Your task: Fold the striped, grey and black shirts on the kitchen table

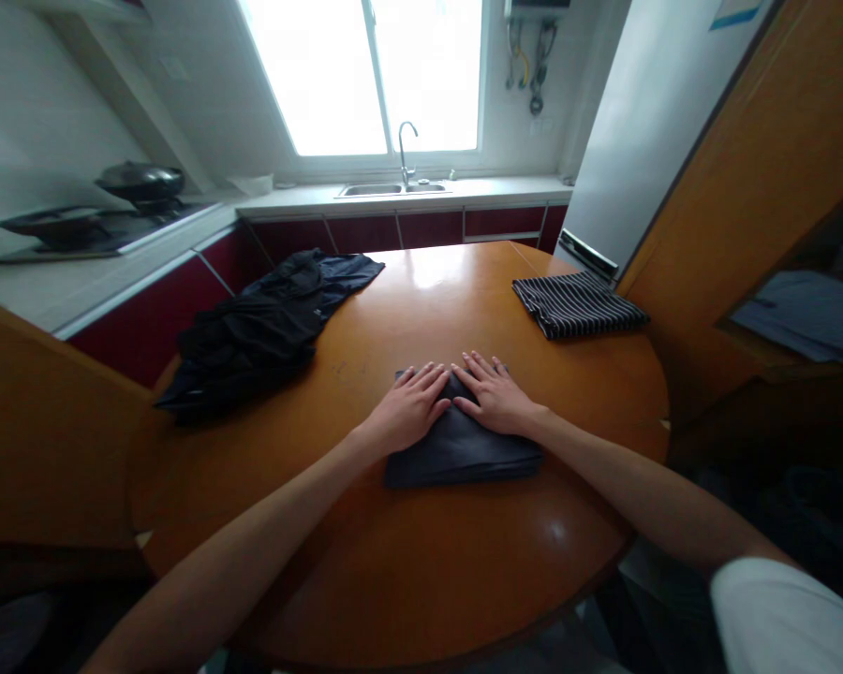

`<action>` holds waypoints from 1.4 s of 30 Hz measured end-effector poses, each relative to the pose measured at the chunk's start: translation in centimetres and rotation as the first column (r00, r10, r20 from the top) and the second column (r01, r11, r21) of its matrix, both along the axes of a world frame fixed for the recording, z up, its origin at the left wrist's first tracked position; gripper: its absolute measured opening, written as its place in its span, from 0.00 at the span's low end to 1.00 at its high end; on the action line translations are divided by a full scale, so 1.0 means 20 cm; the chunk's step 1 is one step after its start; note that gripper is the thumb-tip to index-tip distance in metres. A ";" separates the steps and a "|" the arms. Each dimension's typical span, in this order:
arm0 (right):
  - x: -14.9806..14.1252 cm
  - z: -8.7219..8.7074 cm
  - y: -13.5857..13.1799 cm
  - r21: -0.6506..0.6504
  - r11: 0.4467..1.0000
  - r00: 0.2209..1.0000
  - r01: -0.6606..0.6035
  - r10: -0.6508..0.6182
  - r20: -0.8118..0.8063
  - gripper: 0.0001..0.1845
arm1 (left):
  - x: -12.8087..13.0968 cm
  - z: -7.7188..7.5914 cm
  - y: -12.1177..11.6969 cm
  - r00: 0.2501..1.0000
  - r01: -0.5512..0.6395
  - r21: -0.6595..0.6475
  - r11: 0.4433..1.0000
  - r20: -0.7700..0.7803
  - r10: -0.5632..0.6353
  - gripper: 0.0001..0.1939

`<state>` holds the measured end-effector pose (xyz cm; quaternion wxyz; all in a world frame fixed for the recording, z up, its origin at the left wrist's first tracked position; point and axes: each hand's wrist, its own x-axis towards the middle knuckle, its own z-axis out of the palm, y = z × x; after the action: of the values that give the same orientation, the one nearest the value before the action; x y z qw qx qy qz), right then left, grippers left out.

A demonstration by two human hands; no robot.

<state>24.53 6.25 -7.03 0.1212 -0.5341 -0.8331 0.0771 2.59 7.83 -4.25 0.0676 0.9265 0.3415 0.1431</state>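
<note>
Cloth (464,454), folded: just below centre of the frame. Left hand (407,409) and right hand (497,400) lie palm-down on it, fingers extended, thumbs apart, gripping nothing. Press evenly, smoothing outward; covered far-edge creases cannot be confirmed.

folded cloth (467,454): far part covered | window (428,75), refrigerator (632,122): tops cropped | white sleeve (779,613): cropped

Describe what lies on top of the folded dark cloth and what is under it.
The left hand and right hand rest flat on the folded dark cloth. Beneath is the wooden table; anything else there is covered.
</note>
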 end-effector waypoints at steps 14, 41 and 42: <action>-0.03 0.07 -0.32 -0.041 0.989 0.989 -0.145 0.144 -0.020 0.35 | -0.05 -0.10 0.14 0.992 -0.105 -0.045 0.993 -0.074 0.102 0.27; 0.29 0.29 -0.31 -0.827 0.557 0.279 -0.077 -0.784 -0.554 0.10 | 0.14 -0.05 -0.25 0.982 0.181 -0.033 0.983 -0.053 -0.182 0.27; 0.29 0.29 -0.29 -0.838 0.538 0.284 -0.087 -0.793 -0.539 0.09 | 0.14 -0.06 -0.27 0.979 0.193 -0.047 0.980 -0.050 -0.196 0.27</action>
<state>30.26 0.39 -1.23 0.3368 -0.5893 -0.3415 0.6501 5.44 2.49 -5.40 0.0912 0.9574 0.2538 0.1033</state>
